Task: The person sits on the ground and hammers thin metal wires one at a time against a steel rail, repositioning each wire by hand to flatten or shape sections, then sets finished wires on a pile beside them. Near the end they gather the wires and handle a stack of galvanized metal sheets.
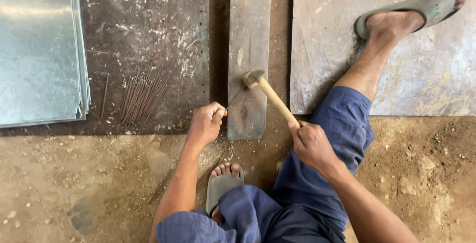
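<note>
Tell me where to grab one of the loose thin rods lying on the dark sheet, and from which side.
Take a rod from the pile by its near end, coming from the person's side. The rods lie lengthwise, fanning away, with their near ends pointing toward the left hand; on the far left the stacked shiny sheets crowd that approach.

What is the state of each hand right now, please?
Left hand: closed, pinching a thin metal rod against the narrow steel plate.
Right hand: closed around the wooden handle of a small hammer.
</note>
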Motion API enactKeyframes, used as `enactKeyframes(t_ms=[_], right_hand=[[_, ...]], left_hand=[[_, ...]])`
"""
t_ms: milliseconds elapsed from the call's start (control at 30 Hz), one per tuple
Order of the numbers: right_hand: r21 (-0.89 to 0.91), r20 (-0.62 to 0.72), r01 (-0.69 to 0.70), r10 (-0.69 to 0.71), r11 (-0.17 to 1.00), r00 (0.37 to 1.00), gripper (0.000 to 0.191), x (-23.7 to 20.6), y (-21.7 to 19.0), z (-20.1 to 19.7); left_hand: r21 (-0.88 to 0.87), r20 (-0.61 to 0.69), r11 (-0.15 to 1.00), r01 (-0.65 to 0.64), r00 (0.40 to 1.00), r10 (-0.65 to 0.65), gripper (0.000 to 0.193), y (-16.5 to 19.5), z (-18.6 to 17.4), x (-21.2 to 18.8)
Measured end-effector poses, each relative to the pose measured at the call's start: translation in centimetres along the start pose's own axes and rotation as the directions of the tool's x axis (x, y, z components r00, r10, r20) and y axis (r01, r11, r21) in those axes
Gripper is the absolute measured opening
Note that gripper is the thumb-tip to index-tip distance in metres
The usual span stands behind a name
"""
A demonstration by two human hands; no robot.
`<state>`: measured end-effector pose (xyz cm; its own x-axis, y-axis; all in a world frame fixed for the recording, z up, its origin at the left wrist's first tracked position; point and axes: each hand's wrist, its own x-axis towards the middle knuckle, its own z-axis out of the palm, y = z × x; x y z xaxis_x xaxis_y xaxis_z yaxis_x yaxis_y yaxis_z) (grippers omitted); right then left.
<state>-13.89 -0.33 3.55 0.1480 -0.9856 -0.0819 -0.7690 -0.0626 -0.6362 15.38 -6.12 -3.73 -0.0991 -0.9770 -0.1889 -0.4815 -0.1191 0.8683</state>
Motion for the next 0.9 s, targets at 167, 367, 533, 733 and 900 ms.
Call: enactKeyframes(t_ms=[167,367,533,733,900], right_hand=[[0.151,-0.130,0.090,-0.070,0.984,0.989,0.036,0.0,-0.2,0.1],[0.109,-0.093,0.047,-0.037,0.993,0.995,0.050,0.6,-0.7,0.1],[-0.006,0.021,-0.043,0.043,0.999,0.999,0.047,0.5,-1.0,0.3],[0.119,-0.006,-0.054,0.055,0.991,0.998,0.040,-0.5,-1.4,0.9],[0.006,0.016,0.052,-0.052,0.999,0.998,0.049,-1.0,-1.7,1.3]], left_hand=[[0.032,-0.071,0.994,-0.104,0.992,0.106,0.016,-0.2,0.7,0.3],[0.026,-0.078,1.000,-0.015,0.997,0.017,0.014,-0.2,1.1,0.4],[0.075,-0.182,0.987,-0.140,0.971,0.152,0.013,-0.3,1.2,0.1],[0.024,-0.156,1.000,-0.006,0.988,0.009,0.010,0.0,1.4,0.0],[0.059,-0.195,0.990,-0.127,0.971,0.136,0.008,0.0,1.2,0.1]])
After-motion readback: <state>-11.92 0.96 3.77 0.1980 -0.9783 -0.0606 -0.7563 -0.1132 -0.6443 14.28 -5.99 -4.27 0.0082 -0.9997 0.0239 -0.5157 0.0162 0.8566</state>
